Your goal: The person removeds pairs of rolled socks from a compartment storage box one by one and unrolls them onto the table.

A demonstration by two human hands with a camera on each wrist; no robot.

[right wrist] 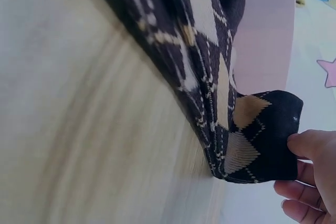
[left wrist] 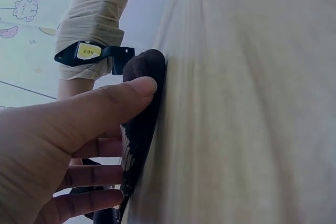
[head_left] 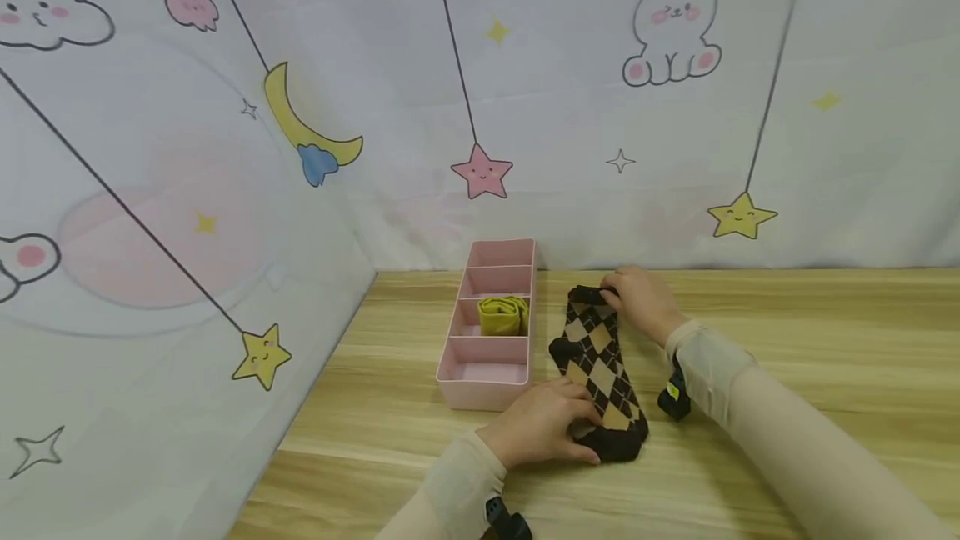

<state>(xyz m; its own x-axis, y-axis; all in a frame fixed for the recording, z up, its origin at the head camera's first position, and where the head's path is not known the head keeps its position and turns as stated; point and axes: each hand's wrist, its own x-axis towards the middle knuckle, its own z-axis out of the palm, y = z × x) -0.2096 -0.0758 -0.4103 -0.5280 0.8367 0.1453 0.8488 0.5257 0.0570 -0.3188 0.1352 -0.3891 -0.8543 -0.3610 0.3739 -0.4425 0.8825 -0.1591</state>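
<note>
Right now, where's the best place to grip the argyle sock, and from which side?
Probably by the cuff, from the right, as your right hand pinches it: there the argyle sock bends up off the table, giving an edge to pinch, and the box stands close on the left.

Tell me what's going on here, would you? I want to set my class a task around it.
A person's two hands are on an argyle sock, perhaps a stacked pair, laid lengthwise on the wooden table. The right hand pinches the black cuff at the far end; the left hand holds the black toe. To the sock's left stands a pink divided box, a rolled yellow-green cloth in its second compartment from the near end.
</note>
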